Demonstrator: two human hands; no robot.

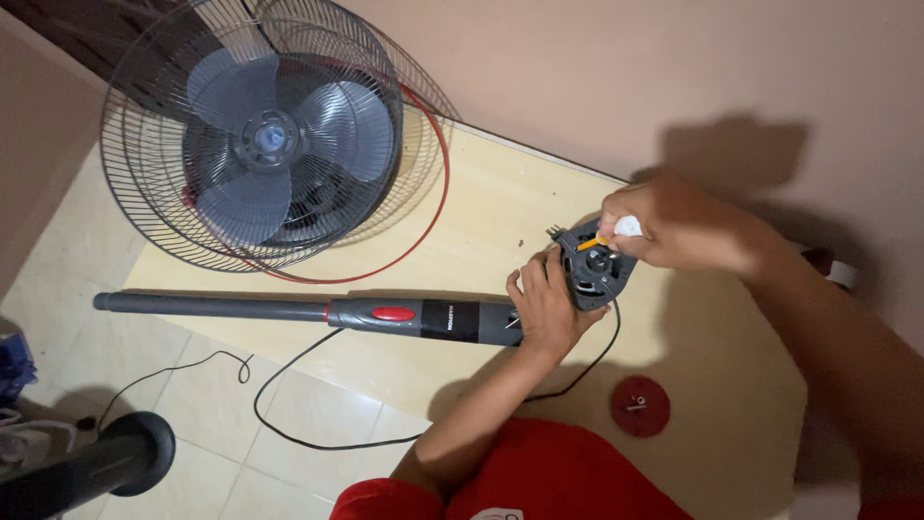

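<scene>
A dark grey fan pole (289,310) with a red button lies across a pale yellow table (481,202). My left hand (544,306) grips the pole's right end, just below the fan's motor housing (594,267). My right hand (674,226) holds a small screwdriver (602,236) with an orange shaft and pale handle, its tip at the housing's centre. A thin black cable (289,424) runs from the pole off the table's front edge.
Wire fan guards with grey blades (260,135) and a red rim ring lean at the table's back left. A round red cap (640,405) lies near the front right. A black fan base (115,457) stands on the tiled floor at the lower left.
</scene>
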